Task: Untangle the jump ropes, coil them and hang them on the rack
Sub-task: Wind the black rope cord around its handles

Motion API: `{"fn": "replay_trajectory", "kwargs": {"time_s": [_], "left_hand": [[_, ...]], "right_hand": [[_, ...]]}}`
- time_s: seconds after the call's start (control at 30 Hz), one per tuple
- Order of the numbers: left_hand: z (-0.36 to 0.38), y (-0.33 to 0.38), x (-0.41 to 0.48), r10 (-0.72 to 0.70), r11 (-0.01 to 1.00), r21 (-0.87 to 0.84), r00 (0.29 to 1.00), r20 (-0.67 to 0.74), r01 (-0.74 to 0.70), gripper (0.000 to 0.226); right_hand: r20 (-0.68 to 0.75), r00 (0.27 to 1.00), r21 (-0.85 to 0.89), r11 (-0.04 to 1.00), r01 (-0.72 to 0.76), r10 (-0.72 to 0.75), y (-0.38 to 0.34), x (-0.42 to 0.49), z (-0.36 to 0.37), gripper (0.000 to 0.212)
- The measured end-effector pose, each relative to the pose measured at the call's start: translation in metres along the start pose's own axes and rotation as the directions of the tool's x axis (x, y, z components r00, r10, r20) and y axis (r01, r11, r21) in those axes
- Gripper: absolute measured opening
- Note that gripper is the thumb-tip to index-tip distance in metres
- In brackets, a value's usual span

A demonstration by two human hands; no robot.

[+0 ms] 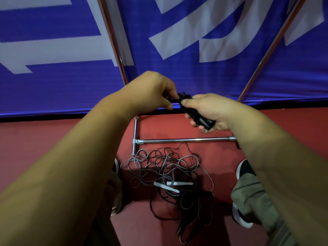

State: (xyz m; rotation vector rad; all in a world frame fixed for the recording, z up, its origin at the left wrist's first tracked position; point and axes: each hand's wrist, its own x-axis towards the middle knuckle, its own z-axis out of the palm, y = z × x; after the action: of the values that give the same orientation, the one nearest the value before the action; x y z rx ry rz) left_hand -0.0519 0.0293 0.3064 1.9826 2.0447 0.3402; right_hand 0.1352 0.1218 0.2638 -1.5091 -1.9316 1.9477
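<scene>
While tangle lies below, hands w/ blk coil.

Illumination is indoor, moderate to dim, and even; the source is not in view. The chrome rack crossbar carries a thin bright glare line along its length. Below the crossbar, the tangled jump ropes cast soft, broad shadows on the red floor, and these are darkest toward the lower edge. Above the crossbar, the black coiled jump rope reads as a dark mass with its strand detail lost. Behind the crossbar, the blue banner shows fine horizontal banding. The rack uprights splay outward, which indicates wide-angle distortion. The forearms swell toward the lower corners. Focus is soft overall.
</scene>
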Motion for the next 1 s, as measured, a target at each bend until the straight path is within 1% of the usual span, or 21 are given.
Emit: {"fn": "replay_trajectory", "kwargs": {"time_s": [0.07, 0.1, 0.17, 0.23, 0.3, 0.33, 0.37, 0.43, 0.47, 0.5, 0.57, 0.63, 0.73, 0.87, 1.0], "left_hand": [[0.002, -0.003, -0.001, -0.125, 0.991, -0.051, 0.992, 0.022, 0.126, 0.022], [0.005, -0.005, -0.001, -0.171, 0.982, -0.076, 0.985, 0.035, 0.173, 0.024], [0.012, -0.007, -0.001, -0.223, 0.965, -0.130, 0.974, 0.039, 0.227, 0.028], [0.017, -0.006, -0.001, -0.240, 0.955, -0.165, 0.969, 0.059, 0.247, 0.025], [0.017, -0.003, 0.000, -0.237, 0.953, -0.175, 0.968, 0.086, 0.248, 0.023], [0.016, -0.001, 0.000, -0.231, 0.948, -0.202, 0.968, 0.097, 0.247, 0.027], [0.015, 0.001, 0.000, -0.229, 0.931, -0.265, 0.967, 0.114, 0.251, 0.035], [0.010, 0.006, -0.001, -0.239, 0.839, -0.465, 0.959, 0.153, 0.283, 0.054], [0.009, 0.006, -0.002, -0.240, 0.798, -0.531, 0.959, 0.153, 0.285, 0.059], [0.009, 0.004, -0.001, -0.231, 0.792, -0.549, 0.964, 0.136, 0.267, 0.058], [0.011, -0.001, -0.001, -0.206, 0.837, -0.497, 0.973, 0.106, 0.231, 0.047], [0.011, -0.005, -0.001, -0.195, 0.871, -0.432, 0.972, 0.128, 0.232, 0.038], [0.010, -0.005, -0.002, -0.182, 0.898, -0.370, 0.966, 0.185, 0.240, 0.030], [0.010, -0.006, -0.003, -0.210, 0.929, -0.255, 0.948, 0.240, 0.270, 0.027], [0.012, -0.007, -0.004, -0.250, 0.911, -0.274, 0.942, 0.224, 0.307, 0.023]], "right_hand": [[0.007, 0.999, 0.101, 0.994, 0.048, -0.049, -0.002, 0.000, 0.001, 0.019], [0.014, 0.997, 0.141, 0.988, 0.067, -0.070, -0.004, 0.000, 0.002, 0.016], [0.035, 0.994, 0.231, 0.969, 0.091, -0.102, -0.007, -0.002, 0.004, 0.013], [0.053, 0.991, 0.320, 0.942, 0.097, -0.121, -0.010, -0.003, 0.006, 0.014], [0.059, 0.991, 0.387, 0.918, 0.085, -0.117, -0.013, -0.005, 0.003, 0.019], [0.062, 0.991, 0.415, 0.906, 0.080, -0.116, -0.014, -0.005, 0.001, 0.023], [0.065, 0.991, 0.437, 0.896, 0.080, -0.120, -0.015, -0.006, -0.001, 0.029], [0.043, 0.991, 0.448, 0.889, 0.096, -0.129, -0.016, -0.006, -0.004, 0.045], [0.016, 0.991, 0.440, 0.891, 0.111, -0.131, -0.015, -0.005, -0.004, 0.049], [-0.007, 0.991, 0.432, 0.894, 0.124, -0.134, -0.014, -0.005, -0.004, 0.050], [-0.027, 0.989, 0.425, 0.894, 0.140, -0.142, -0.014, -0.005, -0.002, 0.047], [-0.041, 0.986, 0.405, 0.899, 0.164, -0.162, -0.014, -0.006, -0.001, 0.046], [-0.050, 0.984, 0.358, 0.916, 0.180, -0.174, -0.013, -0.007, 0.000, 0.050], [0.041, 0.986, 0.325, 0.936, 0.139, -0.161, -0.009, -0.008, 0.001, 0.059], [0.094, 0.983, 0.301, 0.945, 0.125, -0.160, -0.009, -0.011, 0.001, 0.060]]}}
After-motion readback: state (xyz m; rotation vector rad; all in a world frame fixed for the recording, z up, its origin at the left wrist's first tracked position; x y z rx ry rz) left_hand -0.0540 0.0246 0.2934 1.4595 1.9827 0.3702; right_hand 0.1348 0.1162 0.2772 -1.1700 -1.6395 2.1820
